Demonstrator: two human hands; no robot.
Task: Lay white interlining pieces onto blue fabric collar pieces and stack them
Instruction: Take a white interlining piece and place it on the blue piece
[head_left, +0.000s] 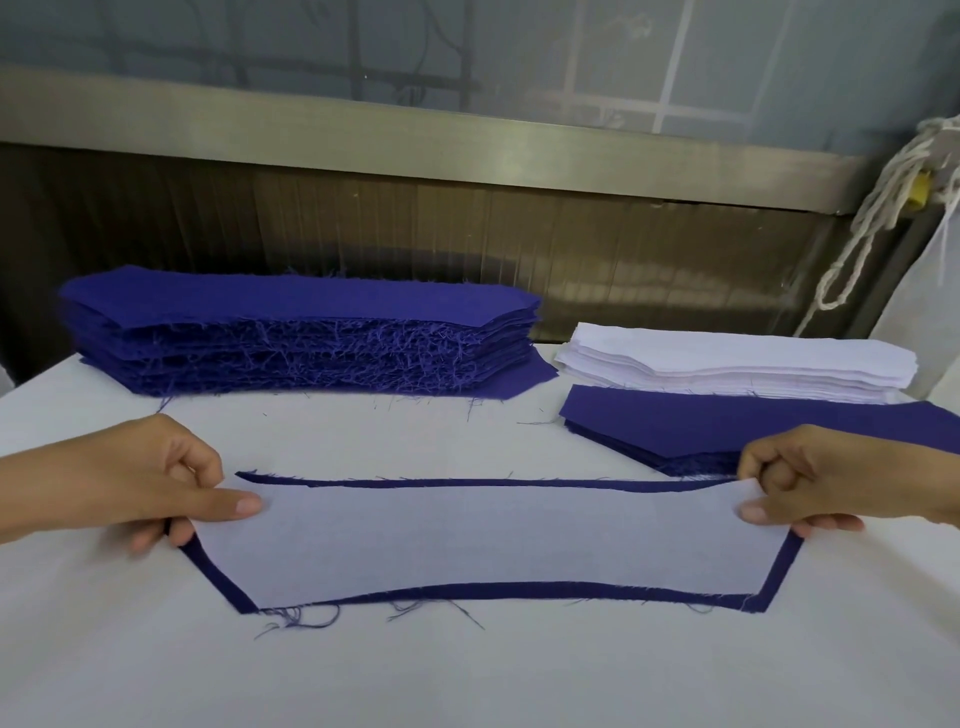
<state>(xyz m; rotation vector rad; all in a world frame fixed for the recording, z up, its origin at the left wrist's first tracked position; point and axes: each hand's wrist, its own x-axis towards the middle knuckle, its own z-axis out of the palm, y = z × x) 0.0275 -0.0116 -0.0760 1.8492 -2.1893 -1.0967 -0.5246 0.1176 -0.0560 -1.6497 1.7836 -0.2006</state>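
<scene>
A white interlining piece (488, 540) lies on a blue collar piece (519, 592) at the table's front centre, with a blue border showing all round. My left hand (156, 483) pinches the left end of the pair, thumb on top. My right hand (810, 483) pinches the right end the same way. A tall stack of blue collar pieces (301, 338) with frayed edges sits at the back left. At the back right, a stack of white interlining pieces (727, 369) rests behind a low pile of blue pieces (701, 426).
The table (467, 670) is covered in white cloth. A dark metal-framed panel (467, 228) rises right behind the stacks. White cord (872, 218) hangs at the far right beside white material.
</scene>
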